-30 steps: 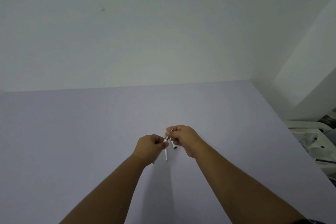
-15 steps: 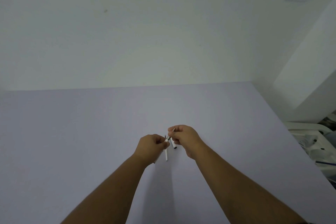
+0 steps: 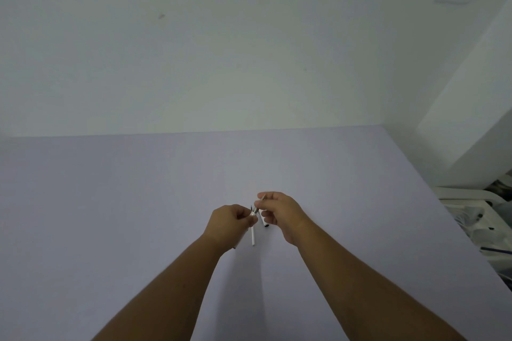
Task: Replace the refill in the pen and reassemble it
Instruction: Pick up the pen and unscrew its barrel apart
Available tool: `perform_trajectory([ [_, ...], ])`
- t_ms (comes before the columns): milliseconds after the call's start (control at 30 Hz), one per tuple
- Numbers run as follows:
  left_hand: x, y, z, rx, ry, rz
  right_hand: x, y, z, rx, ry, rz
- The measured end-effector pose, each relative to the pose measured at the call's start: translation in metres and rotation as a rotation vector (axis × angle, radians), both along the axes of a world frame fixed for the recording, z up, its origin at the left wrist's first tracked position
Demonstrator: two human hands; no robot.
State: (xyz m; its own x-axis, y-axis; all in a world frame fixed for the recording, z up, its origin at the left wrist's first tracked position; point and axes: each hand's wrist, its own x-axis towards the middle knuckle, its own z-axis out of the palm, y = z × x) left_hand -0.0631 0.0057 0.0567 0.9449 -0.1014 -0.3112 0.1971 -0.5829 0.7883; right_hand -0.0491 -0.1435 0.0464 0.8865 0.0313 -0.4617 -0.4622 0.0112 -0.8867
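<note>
Above the desk (image 3: 110, 202) both hands meet: left hand (image 3: 231, 220) pinches pen barrel (image 3: 253, 212), right hand (image 3: 279, 210) pinches thin refill (image 3: 262, 198). Light, slippery, bendable; hold near tip.

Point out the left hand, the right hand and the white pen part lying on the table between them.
left hand (image 3: 231, 220), head view, on the back of the hand.
right hand (image 3: 282, 209), head view, on the back of the hand.
white pen part (image 3: 253, 238), head view, on its lower shaft.
</note>
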Motion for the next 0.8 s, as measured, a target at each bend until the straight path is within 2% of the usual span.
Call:
perform_trajectory([
  [100, 0.001, -0.001, 0.000, -0.002, 0.002, -0.001, -0.001, 0.001, -0.002, -0.097, -0.012, 0.031],
  [233, 0.002, -0.002, 0.000, -0.020, 0.021, 0.005, 0.002, 0.001, 0.001, -0.027, -0.093, -0.080],
  [633, 0.005, -0.002, -0.005, -0.121, 0.069, 0.015, 0.010, 0.002, 0.000, -0.007, -0.126, -0.144],
  [800, 0.005, 0.003, -0.008, -0.140, 0.099, 0.022, 0.036, -0.010, 0.004, 0.010, -0.191, -0.415],
])
